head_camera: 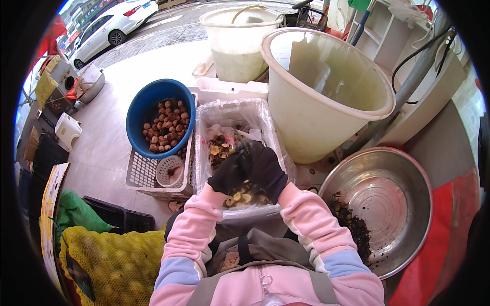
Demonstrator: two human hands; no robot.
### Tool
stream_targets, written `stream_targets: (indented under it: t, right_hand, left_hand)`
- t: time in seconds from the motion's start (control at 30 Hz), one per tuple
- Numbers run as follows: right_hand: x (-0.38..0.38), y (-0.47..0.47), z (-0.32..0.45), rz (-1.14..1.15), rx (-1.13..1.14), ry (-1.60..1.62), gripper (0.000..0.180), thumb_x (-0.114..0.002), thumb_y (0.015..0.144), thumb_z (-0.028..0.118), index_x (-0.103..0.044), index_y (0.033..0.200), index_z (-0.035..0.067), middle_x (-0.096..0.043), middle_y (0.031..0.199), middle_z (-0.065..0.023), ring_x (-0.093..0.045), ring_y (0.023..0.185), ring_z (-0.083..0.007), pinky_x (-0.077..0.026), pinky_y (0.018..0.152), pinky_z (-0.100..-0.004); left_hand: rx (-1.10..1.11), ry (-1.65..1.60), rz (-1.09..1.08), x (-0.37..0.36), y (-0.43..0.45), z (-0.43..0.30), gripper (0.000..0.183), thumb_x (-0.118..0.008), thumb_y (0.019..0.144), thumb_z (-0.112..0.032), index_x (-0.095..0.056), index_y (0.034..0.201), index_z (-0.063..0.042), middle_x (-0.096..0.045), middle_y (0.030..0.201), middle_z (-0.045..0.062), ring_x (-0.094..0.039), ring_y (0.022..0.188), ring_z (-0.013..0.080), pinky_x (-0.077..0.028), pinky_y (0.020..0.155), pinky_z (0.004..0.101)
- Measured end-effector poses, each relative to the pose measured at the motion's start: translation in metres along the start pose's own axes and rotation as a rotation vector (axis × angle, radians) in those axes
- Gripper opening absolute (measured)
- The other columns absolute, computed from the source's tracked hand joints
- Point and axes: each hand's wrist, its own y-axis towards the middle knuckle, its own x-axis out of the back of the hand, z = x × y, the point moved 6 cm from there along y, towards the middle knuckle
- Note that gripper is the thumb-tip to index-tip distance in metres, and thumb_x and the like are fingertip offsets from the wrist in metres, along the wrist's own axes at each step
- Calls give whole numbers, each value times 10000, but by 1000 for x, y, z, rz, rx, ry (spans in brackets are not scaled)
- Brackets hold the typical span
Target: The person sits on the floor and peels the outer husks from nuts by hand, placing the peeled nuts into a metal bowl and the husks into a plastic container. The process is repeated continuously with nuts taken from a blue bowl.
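Note:
My left hand (pixel 229 171) and my right hand (pixel 268 168), both in black gloves, meet above a plastic-lined white box (pixel 202 153). Their fingers are bunched together at the far side and blurred, so whatever may be between them is hidden. Below the hands, split husks (pixel 238 198), pale inside and dark outside, lie in the box. More husk pieces (pixel 217 150) and crumpled clear plastic show beyond my left hand. To the left, a blue basin (pixel 134 126) holds many brown walnuts in their shells (pixel 166 126).
The basin rests on a white plastic crate (pixel 141 172) holding a small basket (pixel 168 172). Large water-filled tubs (pixel 302 114) stand ahead and right. A metal basin (pixel 390 206) with dark scraps is at my right; a yellow mesh sack (pixel 118 264) bulges at my left.

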Motion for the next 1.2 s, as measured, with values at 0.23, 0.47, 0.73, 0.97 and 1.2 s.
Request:
stream_targets:
  t: [0.23,0.47,0.73,0.97,1.2]
  right_hand:
    - [-15,-21,-85,230,-681,856,317,-489,992,319,-610,1054,33,-672,883,-96,-629,761,-196,-514,681,-333]
    - [5,-22,-97,-23,-890,682,365,-511,968,326,-593,1095,-6,-666,934,-114,-635,780,-200,-518,697,-352]
    - [-18,-47,-132,357,-824,451,423,-627,900,259,-539,1204,-22,-671,973,-125,-632,682,-176,-522,600,-304]
    - [123,-29,-51,8,-956,2128,469,-589,932,297,-522,1267,-26,-659,783,6,-556,658,-66,-438,638,-234]
    - [320,-264,-112,-608,-839,1629,343,-530,960,228,-566,1238,31,-670,973,-4,-547,726,-67,-460,698,-221]
  left_hand:
    - [411,-229,-128,-36,6,-45,258,-507,979,-198,-538,1204,-75,-597,1011,19,-600,970,149,-506,817,308]
    - [321,-866,-86,-47,11,-47,330,-529,958,-162,-515,1259,-26,-570,1212,76,-583,1037,191,-491,932,326]
    - [-206,536,-591,119,10,-11,314,-569,919,-195,-549,1174,-14,-640,1008,73,-597,947,177,-477,900,321]
    - [-631,2289,-32,107,-17,-43,323,-592,822,-186,-651,1140,-166,-682,1017,51,-644,871,223,-481,809,453]
    - [-504,2105,171,28,15,-51,334,-530,939,-190,-587,1265,-141,-619,1259,49,-616,1102,223,-466,947,382]
